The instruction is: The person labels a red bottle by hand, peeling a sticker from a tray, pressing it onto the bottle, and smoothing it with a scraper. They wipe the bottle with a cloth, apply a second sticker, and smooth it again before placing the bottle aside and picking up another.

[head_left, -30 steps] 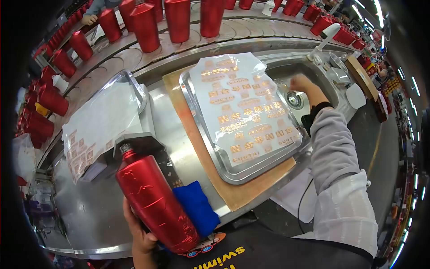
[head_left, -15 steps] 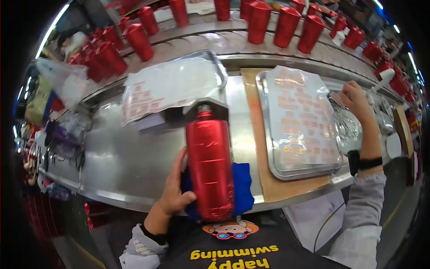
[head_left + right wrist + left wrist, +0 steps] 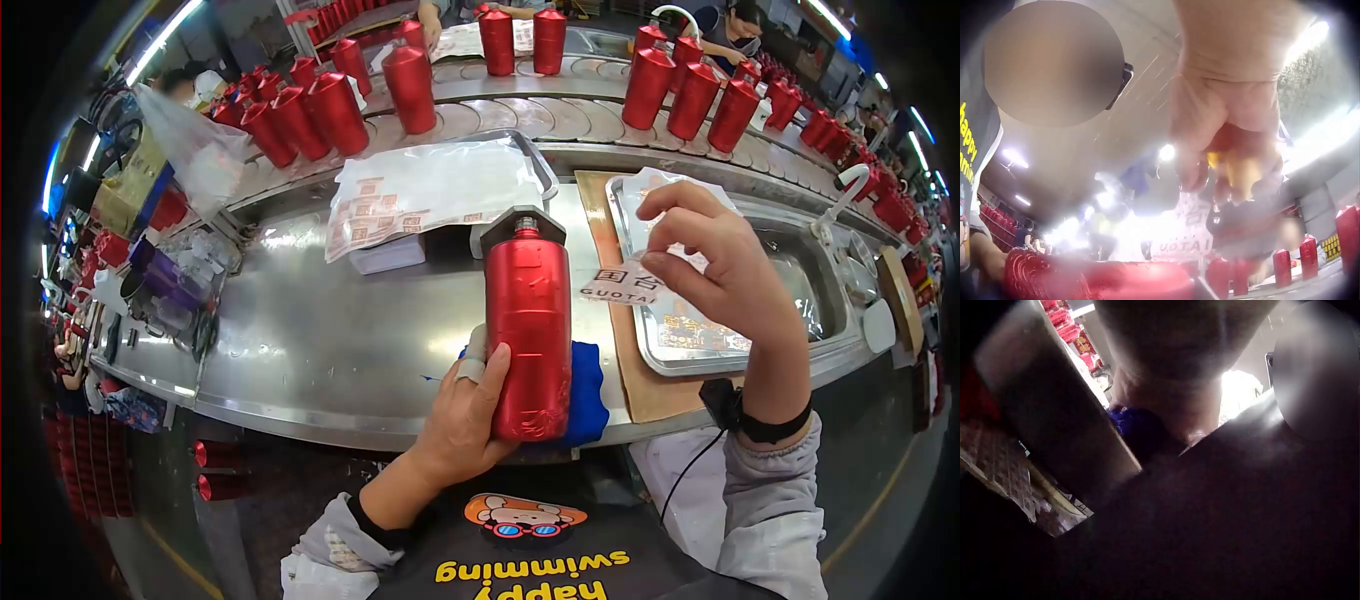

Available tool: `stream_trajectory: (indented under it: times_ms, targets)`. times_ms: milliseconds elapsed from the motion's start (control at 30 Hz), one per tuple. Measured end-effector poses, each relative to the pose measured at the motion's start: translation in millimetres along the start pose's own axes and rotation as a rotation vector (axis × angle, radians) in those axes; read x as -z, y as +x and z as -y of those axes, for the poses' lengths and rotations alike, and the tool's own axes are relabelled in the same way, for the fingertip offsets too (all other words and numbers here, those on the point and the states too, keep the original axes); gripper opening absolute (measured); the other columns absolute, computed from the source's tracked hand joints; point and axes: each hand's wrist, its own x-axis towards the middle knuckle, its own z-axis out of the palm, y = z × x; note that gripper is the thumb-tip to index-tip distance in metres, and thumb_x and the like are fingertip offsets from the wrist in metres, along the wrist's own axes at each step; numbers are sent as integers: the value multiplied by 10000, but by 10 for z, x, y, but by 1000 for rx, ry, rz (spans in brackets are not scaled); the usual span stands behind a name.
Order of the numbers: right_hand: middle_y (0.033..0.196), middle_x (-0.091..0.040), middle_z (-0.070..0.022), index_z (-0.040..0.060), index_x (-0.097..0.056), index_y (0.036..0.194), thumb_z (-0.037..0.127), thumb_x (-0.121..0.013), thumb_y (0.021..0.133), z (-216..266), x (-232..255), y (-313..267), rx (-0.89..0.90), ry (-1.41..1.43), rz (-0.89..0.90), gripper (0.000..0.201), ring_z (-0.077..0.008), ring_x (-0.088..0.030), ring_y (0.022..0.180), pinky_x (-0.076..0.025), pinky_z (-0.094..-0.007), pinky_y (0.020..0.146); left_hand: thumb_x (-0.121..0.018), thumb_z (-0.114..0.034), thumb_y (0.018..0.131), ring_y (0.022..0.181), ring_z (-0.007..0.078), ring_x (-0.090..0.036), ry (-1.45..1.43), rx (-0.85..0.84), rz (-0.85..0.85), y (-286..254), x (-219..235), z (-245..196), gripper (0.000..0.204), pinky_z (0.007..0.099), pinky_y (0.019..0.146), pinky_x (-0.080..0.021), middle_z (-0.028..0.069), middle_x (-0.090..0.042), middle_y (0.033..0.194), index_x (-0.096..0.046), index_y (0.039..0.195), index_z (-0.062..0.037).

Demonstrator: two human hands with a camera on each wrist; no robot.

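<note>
A GUOTAI decal (image 3: 612,287) was pinched by the right hand (image 3: 722,262); a red bottle (image 3: 530,335) was gripped by the left hand (image 3: 462,415).

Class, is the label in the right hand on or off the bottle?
Off: the right hand holds the label, with a gap to the bottle.

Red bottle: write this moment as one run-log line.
left hand: holds red bottle | right hand: pinches GUOTAI label | label: off the bottle | blue cloth: at bottle's side
</note>
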Motion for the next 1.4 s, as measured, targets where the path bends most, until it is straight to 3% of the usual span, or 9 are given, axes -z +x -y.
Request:
stream_trajectory:
  times_ms: [200,300,400,500,633,800,967,1067,1400]
  targets:
    - [918,-583,-131,-1,-580,824,82,-695,830,164,-66,84,88,40,27,142,-311,-577,835,-466,-384,722,-785,-189,727,984,423,-597,55,5,0,43,18,-63,1026,517,985,-375,232,-597,1198,-166,1524,-1]
    - [976,-599,-115,10,-585,826,90,-699,842,254,-35,211,133,69,72,141,-254,-590,825,-476,-339,665,-770,-240,786,1204,398,-560,74,-15,33,37,16,2,1018,473,1029,-417,233,-484,1402,-109,1525,-9]
    - [1001,-609,-101,15,-592,832,105,-707,848,220,-152,327,124,80,72,147,-217,-596,803,-483,-314,618,-708,-391,857,1342,371,-405,-463,202,51,-8,173,-32,976,487,1129,-269,244,-359,1471,-118,1529,-1]
    - [974,-606,-99,9,-589,840,117,-714,850,8,-511,381,78,93,71,165,-234,-601,807,-494,-324,665,-634,-431,918,1399,272,-342,-938,300,-221,156,114,125,924,424,1167,-247,185,-308,1510,-79,1538,-28]
    - [972,-608,-105,8,-585,845,113,-711,853,-198,-865,388,-35,135,71,165,-252,-605,826,-496,-337,724,-639,-428,929,1387,298,-314,-1011,413,-269,526,130,127,880,419,1133,-289,229,-321,1459,-137,1513,-4]
    - [972,-613,-101,8,-581,843,111,-704,862,-230,-948,384,-117,165,57,161,-245,-611,835,-502,-332,698,-688,-346,913,1265,264,-474,-937,461,-170,651,75,146,907,381,1044,-416,230,-365,1423,-94,1514,-17]
    - [961,-612,-85,8,-578,840,114,-689,880,-240,-987,390,-135,207,38,159,-204,-607,830,-503,-301,635,-653,-299,937,1260,258,-475,-996,453,-165,627,35,214,858,380,1045,-417,214,-376,1422,-87,1518,-19]
    - [853,-608,-127,3,-627,820,137,-707,835,-231,-1032,406,-129,241,-41,157,-284,-625,713,-509,-361,638,-629,-275,952,1266,253,-465,-1049,451,-149,641,86,190,833,382,1054,-408,209,-356,1435,-78,1521,-17]
    - [811,-602,-128,-5,-611,781,117,-711,823,-259,-1099,397,-138,269,-90,164,-265,-614,671,-498,-347,608,-575,-242,977,1301,249,-427,-1028,418,-131,658,63,219,803,380,1077,-381,215,-310,1468,-37,1530,-17]
